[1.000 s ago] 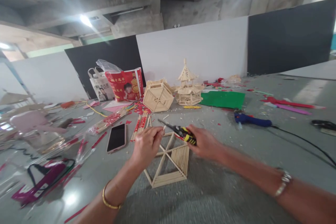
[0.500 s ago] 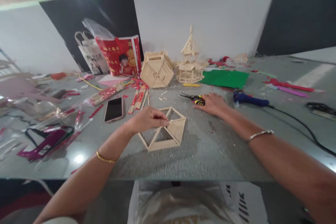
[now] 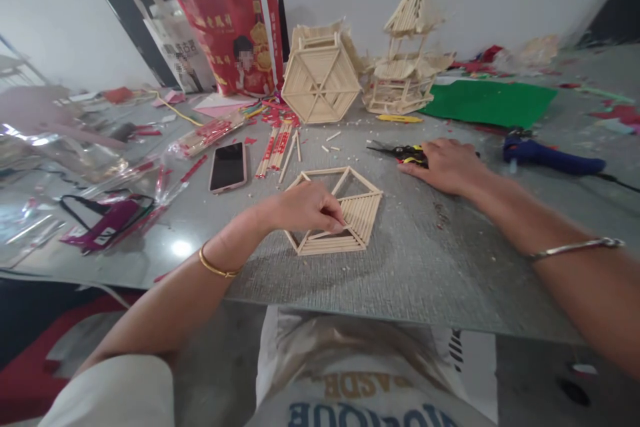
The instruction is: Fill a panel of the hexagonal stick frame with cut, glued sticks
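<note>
A hexagonal frame of pale wooden sticks (image 3: pixel 364 217) lies flat on the table, its right section filled with parallel sticks. My left hand (image 3: pixel 313 207) is over its middle, thumb and fingers pinched on a thin wooden stick (image 3: pixel 325 234) that lies across the lower section. Further right, my right hand (image 3: pixel 453 163) rests on the handles of black and yellow pliers (image 3: pixel 413 155), fingers curled over them. The pliers' jaws point left.
Behind stand a hexagonal stick box (image 3: pixel 321 89) and a stick pagoda (image 3: pixel 400 80). A phone (image 3: pixel 229 167) and wrapped sticks (image 3: pixel 277 147) lie left; a blue glue gun (image 3: pixel 553 155) lies right, near green paper (image 3: pixel 493 102).
The view has tilted down and moved closer. My left hand has moved from the frame's centre toward its lower section with the stick. My right hand stays at the pliers.
</note>
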A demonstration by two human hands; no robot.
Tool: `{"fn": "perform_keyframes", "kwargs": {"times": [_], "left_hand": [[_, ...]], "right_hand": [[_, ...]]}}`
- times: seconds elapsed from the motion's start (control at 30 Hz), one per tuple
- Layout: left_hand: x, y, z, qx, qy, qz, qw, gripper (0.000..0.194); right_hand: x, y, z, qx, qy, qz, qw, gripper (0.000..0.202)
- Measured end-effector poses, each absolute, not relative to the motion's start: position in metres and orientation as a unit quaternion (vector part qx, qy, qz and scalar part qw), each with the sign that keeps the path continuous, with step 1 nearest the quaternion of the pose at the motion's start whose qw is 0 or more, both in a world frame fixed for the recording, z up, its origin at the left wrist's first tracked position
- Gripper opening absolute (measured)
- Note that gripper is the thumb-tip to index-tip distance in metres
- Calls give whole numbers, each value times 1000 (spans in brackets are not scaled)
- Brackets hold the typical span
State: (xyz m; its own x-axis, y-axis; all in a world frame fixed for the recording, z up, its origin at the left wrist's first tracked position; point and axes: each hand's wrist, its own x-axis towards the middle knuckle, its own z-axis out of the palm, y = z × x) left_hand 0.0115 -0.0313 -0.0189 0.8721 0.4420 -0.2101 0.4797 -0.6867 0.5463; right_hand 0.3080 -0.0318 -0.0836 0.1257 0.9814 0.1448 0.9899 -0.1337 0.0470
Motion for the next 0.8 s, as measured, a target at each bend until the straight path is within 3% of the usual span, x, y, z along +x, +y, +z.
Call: {"fn": "perform_keyframes", "kwargs": {"times": [0.8], "left_hand": [[14,-34,-22,924,229,-47,304,15]], "right_hand": [[307,-33,-79,-752,-655,-69,18,69]]}}
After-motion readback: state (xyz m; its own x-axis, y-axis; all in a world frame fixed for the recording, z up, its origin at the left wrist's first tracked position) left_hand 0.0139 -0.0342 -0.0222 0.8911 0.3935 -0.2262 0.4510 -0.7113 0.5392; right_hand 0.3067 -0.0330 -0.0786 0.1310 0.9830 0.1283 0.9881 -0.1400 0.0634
